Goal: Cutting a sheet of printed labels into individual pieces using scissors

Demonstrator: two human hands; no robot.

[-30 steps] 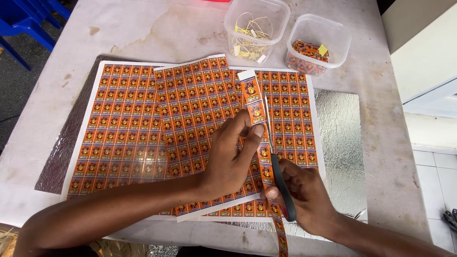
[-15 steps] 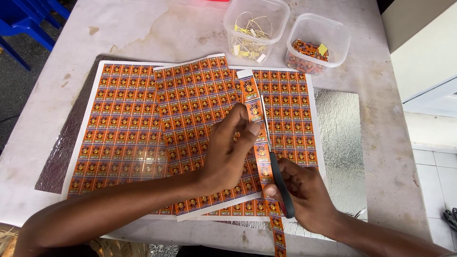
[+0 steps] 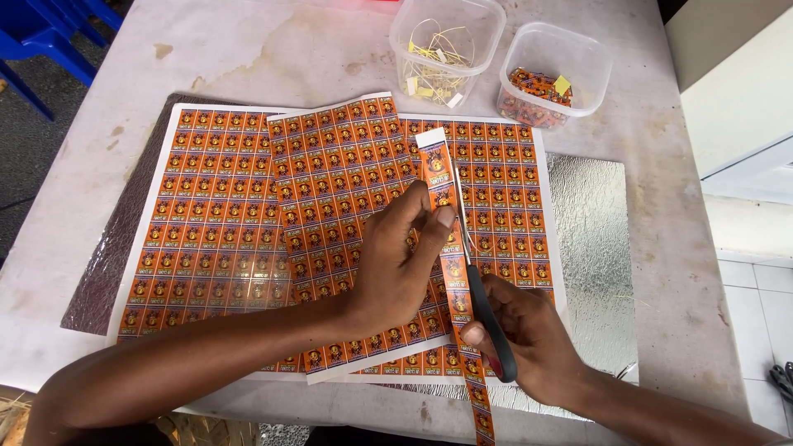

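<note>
At the left of the pale tabletop point(image 3: 248, 49) a large sheet of orange labels point(image 3: 206, 223) lies flat on a dark mat point(image 3: 107, 272), and a second sheet of the same labels point(image 3: 347, 165) overlaps it, tilted a little. The left hand point(image 3: 396, 264) rests on this second sheet with its fingers bent and its fingertips point(image 3: 442, 216) pinching a narrow strip of labels point(image 3: 438, 165) against the paper. The strip's long axis runs away from the person, from the near edge of the tabletop up toward the two clear tubs, and it lies just between both hands. Just right of it the right hand point(image 3: 529, 339) is closed round the black handles of a pair of scissors point(image 3: 479, 281), whose slim blades stand only slightly apart and point up along the strip's right edge, parallel to it. Farther back stand a tub with yellowish scraps point(image 3: 446, 49) and a tub with small orange pieces point(image 3: 553, 78); a silver foil sheet point(image 3: 595, 248) lies at the right.
</note>
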